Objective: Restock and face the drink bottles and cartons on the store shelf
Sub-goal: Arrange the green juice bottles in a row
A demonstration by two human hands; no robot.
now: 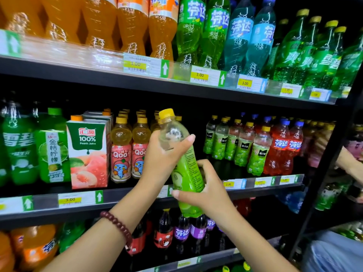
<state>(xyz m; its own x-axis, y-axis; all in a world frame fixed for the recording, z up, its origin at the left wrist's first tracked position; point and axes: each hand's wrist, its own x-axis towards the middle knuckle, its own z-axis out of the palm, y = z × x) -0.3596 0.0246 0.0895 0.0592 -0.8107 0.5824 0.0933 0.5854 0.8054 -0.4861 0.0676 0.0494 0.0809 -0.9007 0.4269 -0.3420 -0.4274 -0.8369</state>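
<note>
A clear plastic bottle with a green label and yellow cap (181, 154) tilts before the black middle shelf (137, 195), in front of an apparent gap between orange Qoo bottles (120, 152) and matching green-labelled bottles (241, 146). The left hand (167, 152) grips its upper part; the right hand (206, 191) wraps its lower half.

Head view, close, facing shelf (196, 91)
</note>
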